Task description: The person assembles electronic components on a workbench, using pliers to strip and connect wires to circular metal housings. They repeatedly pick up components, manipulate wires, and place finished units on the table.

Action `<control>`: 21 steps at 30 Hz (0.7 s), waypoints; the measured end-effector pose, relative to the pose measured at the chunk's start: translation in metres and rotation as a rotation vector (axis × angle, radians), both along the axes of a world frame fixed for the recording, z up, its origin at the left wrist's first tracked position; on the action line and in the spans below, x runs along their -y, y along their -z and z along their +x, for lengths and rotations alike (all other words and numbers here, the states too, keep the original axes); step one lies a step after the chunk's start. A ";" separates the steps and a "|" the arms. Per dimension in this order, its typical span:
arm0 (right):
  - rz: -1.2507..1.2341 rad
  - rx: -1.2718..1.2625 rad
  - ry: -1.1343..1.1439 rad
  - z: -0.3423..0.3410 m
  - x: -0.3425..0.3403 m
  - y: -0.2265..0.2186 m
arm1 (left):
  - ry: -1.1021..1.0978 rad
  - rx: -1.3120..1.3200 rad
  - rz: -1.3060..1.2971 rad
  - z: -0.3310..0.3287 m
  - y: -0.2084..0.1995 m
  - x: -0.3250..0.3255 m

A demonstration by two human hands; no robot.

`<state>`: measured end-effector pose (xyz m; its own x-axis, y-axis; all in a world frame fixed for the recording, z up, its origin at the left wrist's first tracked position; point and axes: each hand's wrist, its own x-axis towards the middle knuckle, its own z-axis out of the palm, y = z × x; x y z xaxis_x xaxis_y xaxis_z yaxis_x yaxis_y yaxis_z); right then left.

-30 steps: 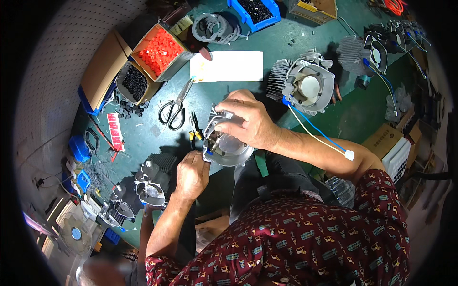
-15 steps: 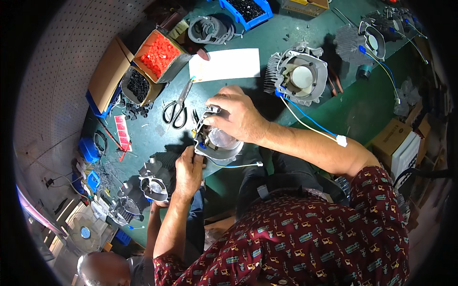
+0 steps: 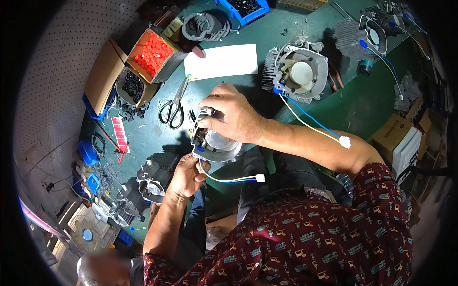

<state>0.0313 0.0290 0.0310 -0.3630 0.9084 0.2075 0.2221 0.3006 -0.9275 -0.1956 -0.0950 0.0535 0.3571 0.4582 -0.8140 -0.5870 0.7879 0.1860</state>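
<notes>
Silver-grey open-faced metal housing point(image 3: 223, 156) held near view centre | rim pinched at 11 o'clock by right hand point(image 3: 234, 114) | cream-and-blue wire lead point(image 3: 224, 180) met at 7 o'clock by curled left hand point(image 3: 186, 175), pinch cannot be told | step: lead handling, apparently | next: steady housing, untwisted lead seemingly required

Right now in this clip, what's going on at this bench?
A person has a metal housing in the right grip, held by its upper part. The left grip is at its lower left, beside blue and pale wires that end in a white plug; what exactly it holds is unclear. A similar housing sits farther right on the green bench, and scissors lie to the left.
</notes>
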 end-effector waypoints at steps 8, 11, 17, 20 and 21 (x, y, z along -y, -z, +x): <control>0.003 -0.020 -0.017 0.005 -0.005 -0.003 | -0.220 0.448 -0.202 0.007 0.011 0.012; -0.027 0.010 -0.004 0.002 -0.005 0.001 | -0.069 0.283 -0.127 0.001 0.007 0.005; -0.056 0.027 -0.018 0.002 -0.006 -0.001 | 0.092 -0.053 0.010 -0.010 0.003 -0.004; -0.053 0.021 -0.009 0.002 -0.007 0.000 | 0.125 -0.016 0.070 -0.015 0.002 -0.005; -0.053 0.015 -0.003 0.002 -0.008 0.000 | 0.136 -0.004 0.089 -0.018 0.003 -0.005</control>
<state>0.0331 0.0365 0.0309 -0.3680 0.9171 0.1532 0.2352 0.2513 -0.9389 -0.2134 -0.0898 0.0508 0.4175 0.4762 -0.7739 -0.4753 0.8403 0.2607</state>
